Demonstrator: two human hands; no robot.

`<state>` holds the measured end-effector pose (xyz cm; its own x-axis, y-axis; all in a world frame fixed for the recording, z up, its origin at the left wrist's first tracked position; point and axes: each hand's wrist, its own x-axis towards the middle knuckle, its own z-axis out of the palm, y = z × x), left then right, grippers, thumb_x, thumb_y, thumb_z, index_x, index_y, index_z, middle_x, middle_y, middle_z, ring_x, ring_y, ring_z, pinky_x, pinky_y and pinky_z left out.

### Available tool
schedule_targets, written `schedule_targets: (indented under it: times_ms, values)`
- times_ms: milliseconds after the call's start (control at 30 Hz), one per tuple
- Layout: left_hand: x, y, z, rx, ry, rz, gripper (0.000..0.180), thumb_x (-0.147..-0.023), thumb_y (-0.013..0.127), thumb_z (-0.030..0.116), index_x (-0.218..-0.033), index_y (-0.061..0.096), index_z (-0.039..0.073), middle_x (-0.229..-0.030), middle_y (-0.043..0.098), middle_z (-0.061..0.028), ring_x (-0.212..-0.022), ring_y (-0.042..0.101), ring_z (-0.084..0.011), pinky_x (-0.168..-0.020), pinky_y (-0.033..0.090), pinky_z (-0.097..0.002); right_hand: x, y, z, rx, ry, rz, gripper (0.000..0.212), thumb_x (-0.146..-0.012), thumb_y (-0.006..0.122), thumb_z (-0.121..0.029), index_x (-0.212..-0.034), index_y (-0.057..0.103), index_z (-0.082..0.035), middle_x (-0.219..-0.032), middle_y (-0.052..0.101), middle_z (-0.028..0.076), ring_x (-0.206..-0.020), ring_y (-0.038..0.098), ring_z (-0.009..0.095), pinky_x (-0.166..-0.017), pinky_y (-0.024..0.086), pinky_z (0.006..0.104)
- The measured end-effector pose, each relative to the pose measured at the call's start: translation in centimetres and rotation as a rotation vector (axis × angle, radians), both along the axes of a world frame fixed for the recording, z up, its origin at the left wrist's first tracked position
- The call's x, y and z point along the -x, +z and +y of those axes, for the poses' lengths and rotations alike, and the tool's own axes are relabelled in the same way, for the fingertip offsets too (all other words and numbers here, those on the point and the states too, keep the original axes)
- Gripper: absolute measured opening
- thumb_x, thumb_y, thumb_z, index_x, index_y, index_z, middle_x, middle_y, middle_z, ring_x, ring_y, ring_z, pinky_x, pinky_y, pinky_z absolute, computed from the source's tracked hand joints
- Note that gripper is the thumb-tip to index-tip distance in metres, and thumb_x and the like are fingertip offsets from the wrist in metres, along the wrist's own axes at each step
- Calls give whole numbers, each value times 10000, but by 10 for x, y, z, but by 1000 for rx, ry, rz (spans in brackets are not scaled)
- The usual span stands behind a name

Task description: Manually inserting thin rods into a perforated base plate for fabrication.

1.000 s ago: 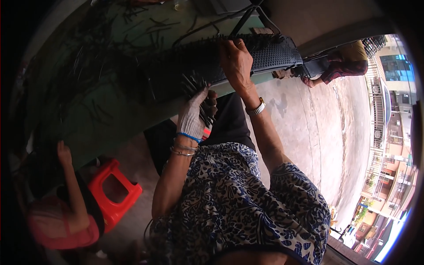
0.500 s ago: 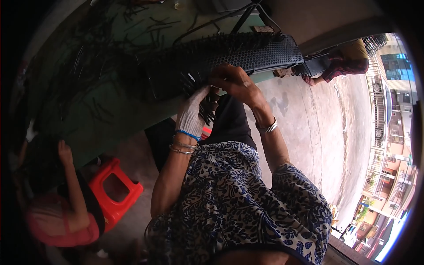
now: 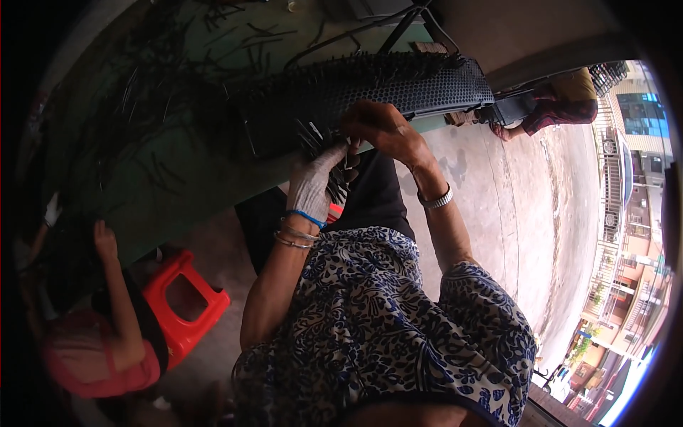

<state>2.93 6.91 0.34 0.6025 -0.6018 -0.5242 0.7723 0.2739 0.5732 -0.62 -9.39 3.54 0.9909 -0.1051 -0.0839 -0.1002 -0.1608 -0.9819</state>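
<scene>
My left hand, in a whitish knit glove with a blue cuff, is closed round a bunch of thin black strips. Their ends stick out above and below the fist, some glinting pale. My right hand is bare, its fingers bent together right beside the gloved fingertips. Whatever lies in its pinch is hidden. Just beyond both hands a long black panel, full of small holes, rests along the table edge. Many dark strips stand up from the holes on its far side.
Loose black strips are strewn over the green table. A red plastic stool stands at lower left beside a person in a pink top, whose hand is at the table. Another person bends over at upper right.
The view has shifted slightly. My right hand's fingers have turned and drawn in against the gloved fingertips, while the left hand keeps hold of the strips.
</scene>
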Motion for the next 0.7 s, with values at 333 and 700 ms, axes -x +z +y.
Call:
schedule_targets:
  times_ms: [333,700]
  values:
    - [-9,-3,3,-9,-83,118,198,-850,674,134,-992,662,-4,-854,688,-92,-704,671,-168,-586,554,-265,0,-1,-3,-4,-35,1,154,-868,609,-59,-957,627,66,-805,645,106,-696,642,161,-652,511,272]
    - [-11,-1,3,-11,5,11,199,-859,662,142,-991,665,-7,-911,690,-121,-729,691,-197,-595,568,-276,3,3,-1,-55,-161,12,124,-867,643,-71,-892,602,43,-747,629,80,-667,618,136,-625,498,254]
